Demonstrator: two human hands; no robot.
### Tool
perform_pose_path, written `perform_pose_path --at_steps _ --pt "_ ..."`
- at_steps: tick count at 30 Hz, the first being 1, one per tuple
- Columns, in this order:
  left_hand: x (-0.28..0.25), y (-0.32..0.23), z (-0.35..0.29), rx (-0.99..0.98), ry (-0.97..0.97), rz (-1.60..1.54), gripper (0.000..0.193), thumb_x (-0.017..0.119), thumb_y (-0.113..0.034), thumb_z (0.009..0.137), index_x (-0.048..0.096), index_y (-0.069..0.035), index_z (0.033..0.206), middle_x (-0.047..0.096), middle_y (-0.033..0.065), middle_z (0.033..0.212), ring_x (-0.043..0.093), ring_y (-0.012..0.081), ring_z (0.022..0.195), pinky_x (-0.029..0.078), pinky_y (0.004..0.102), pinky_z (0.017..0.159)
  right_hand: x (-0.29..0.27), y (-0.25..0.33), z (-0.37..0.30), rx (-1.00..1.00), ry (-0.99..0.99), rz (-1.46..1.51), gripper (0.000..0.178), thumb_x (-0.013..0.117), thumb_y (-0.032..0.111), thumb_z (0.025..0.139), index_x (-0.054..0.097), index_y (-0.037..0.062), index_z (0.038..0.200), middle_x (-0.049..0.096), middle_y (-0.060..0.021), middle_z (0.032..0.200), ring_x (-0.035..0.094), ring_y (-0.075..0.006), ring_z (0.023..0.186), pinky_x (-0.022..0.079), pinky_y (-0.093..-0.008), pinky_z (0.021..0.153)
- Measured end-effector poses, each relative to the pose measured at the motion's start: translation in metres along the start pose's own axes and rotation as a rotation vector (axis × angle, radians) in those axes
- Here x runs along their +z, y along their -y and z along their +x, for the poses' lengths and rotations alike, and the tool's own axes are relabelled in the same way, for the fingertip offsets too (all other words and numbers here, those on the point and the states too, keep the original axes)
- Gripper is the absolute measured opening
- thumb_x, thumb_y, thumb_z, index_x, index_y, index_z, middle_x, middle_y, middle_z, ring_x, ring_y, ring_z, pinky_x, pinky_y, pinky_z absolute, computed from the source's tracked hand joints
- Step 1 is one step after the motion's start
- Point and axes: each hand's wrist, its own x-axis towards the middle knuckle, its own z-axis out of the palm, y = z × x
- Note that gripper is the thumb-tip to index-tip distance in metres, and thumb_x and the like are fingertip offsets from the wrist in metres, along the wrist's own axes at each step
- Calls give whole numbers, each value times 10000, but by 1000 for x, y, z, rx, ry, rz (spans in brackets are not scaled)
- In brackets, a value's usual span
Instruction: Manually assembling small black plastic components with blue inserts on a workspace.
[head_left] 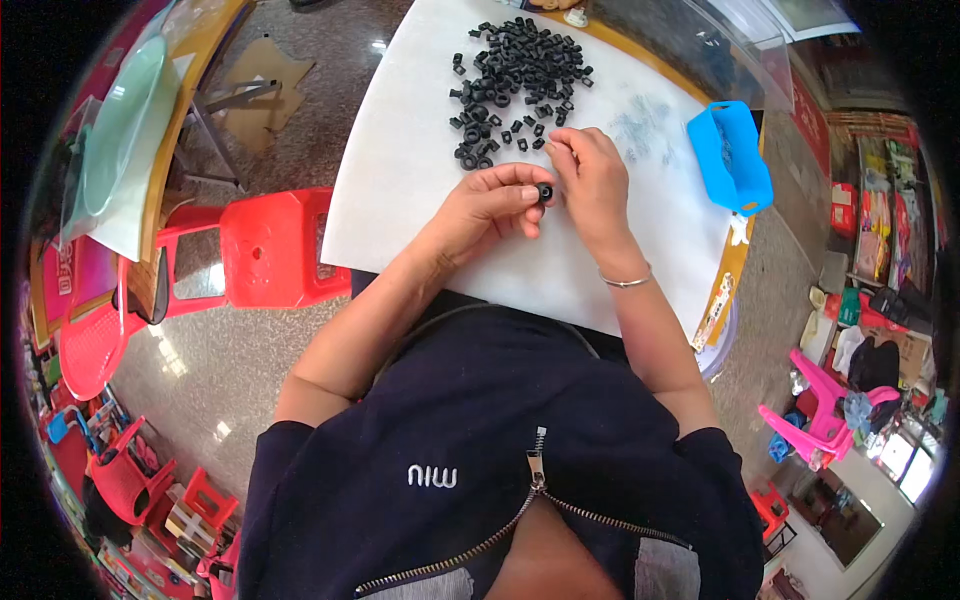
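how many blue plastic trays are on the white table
1. The blue plastic tray sits near the white table's right edge, right of the right hand; no other shows.

Two hands work at one desk bearing one blue tray, dozens of black rings too many to count, beside one red stool.

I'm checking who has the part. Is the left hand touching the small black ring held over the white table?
Touching. The head view shows the left hand pinching the small black ring between thumb and fingertips, with the right hand closing on it from the other side.
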Motion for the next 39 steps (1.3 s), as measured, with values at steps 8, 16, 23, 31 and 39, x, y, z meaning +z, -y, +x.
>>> perform_pose_path --at_steps 8,16,23,31,39 --pt "-4 1 2 41 -5 -81 270 584 -105 879 546 -6 1127 613 93 948 583 103 696 512 236 644 9 4 0 53 11 91 91 637 83 785 644 33 861 615 -101 825 580 -241 752 469 -327 694" --pt "-2 0 2 65 -18 -98 256 605 -116 874 551 -13 1102 606 81 936 587 104 695 520 224 633 -40 31 -7 446 163 829 121 636 32 838 641 3 954 636 -11 871 571 -62 781 472 -209 719" --pt "-2 1 2 98 16 -84 197 592 -84 884 582 8 1059 638 74 877 622 113 699 537 234 664 -38 33 -18 351 196 730 131 631 25 836 658 7 962 650 -31 879 591 -85 789 479 -219 721" --pt "0 2 2 101 -9 -54 193 602 -92 879 588 5 1046 639 63 872 623 114 691 534 239 665 -45 38 -18 202 171 535 141 617 -3 821 669 14 951 662 -57 884 609 -105 774 479 -224 677" --pt "0 4 3 100 -42 -35 187 604 -80 877 587 5 1043 641 63 890 632 130 676 534 253 679 -47 38 -17 70 135 351 121 627 1 804 662 30 916 651 -67 840 596 -124 685 466 -246 596"
